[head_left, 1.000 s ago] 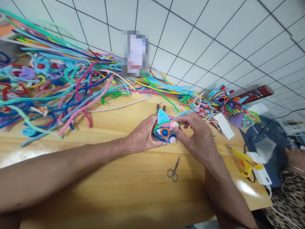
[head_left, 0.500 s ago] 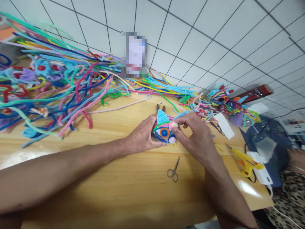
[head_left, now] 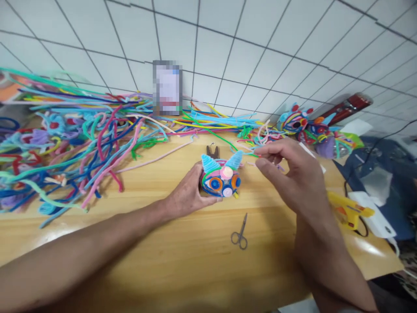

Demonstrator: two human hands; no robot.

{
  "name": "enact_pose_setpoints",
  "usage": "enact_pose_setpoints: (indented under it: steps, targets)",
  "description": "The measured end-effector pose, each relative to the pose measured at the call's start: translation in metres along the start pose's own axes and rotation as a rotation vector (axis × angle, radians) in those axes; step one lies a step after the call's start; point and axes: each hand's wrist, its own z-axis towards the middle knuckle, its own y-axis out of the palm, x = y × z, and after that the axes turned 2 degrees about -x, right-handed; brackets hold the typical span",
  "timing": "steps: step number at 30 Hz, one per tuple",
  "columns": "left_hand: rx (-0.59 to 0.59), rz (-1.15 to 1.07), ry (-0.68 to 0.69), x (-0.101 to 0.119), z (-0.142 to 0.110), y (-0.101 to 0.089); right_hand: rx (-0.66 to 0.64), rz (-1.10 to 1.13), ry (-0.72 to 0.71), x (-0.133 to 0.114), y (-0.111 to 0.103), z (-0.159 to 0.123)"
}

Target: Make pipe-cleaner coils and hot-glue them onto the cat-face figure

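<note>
My left hand [head_left: 189, 189] grips a colourful pipe-cleaner animal head [head_left: 221, 184] from its left side, thumb below. The head has light-blue pointed ears, orange and blue ringed eyes, a pink and cream disc on the forehead and a pale pink disc low on the front. To its right, my right hand [head_left: 289, 174] is raised apart from it, thumb and index finger separated, with nothing visible between them. Small scissors [head_left: 240, 232] lie on the table in front of the head. Dark-handled pliers [head_left: 213, 151] lie just behind it.
Loose pipe cleaners [head_left: 97, 143] cover the table's left and back. A phone [head_left: 167, 87], blurred out, leans on the tiled wall. At right are a yellow glue gun [head_left: 350, 211], a white power strip [head_left: 373, 213], finished pipe-cleaner heads [head_left: 296, 121] and a dark red cylinder [head_left: 345, 111].
My right hand has let go of the pink and cream disc and moved right, away from the head. The disc stays on the forehead. My left hand keeps its grip; the view has shifted.
</note>
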Motion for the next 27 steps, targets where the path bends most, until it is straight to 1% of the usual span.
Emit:
enact_pose_setpoints:
  steps: [3, 7, 12, 16, 19, 24, 27]
  targets:
    - [-0.019, -0.047, -0.039, -0.002, -0.002, 0.000, -0.021, 0.014, -0.026, 0.004, 0.002, -0.001]
    - [-0.029, -0.134, -0.080, 0.003, -0.002, 0.000, -0.088, 0.022, -0.039, 0.004, 0.012, -0.003]
    - [-0.036, -0.190, -0.063, 0.006, -0.001, 0.001, -0.091, 0.008, -0.092, 0.003, 0.020, -0.007]
    - [-0.040, -0.167, -0.055, 0.001, -0.001, 0.001, -0.092, 0.000, -0.095, 0.003, 0.027, -0.008]
    - [-0.025, -0.114, -0.052, -0.002, -0.002, 0.001, -0.124, -0.042, -0.078, 0.001, 0.035, -0.010]
    - [-0.015, -0.045, -0.046, -0.004, -0.003, 0.000, -0.138, -0.130, -0.095, 0.000, 0.045, -0.012]
    - [-0.015, -0.023, -0.033, -0.003, -0.003, 0.000, -0.137, -0.137, -0.111, 0.000, 0.047, -0.012]
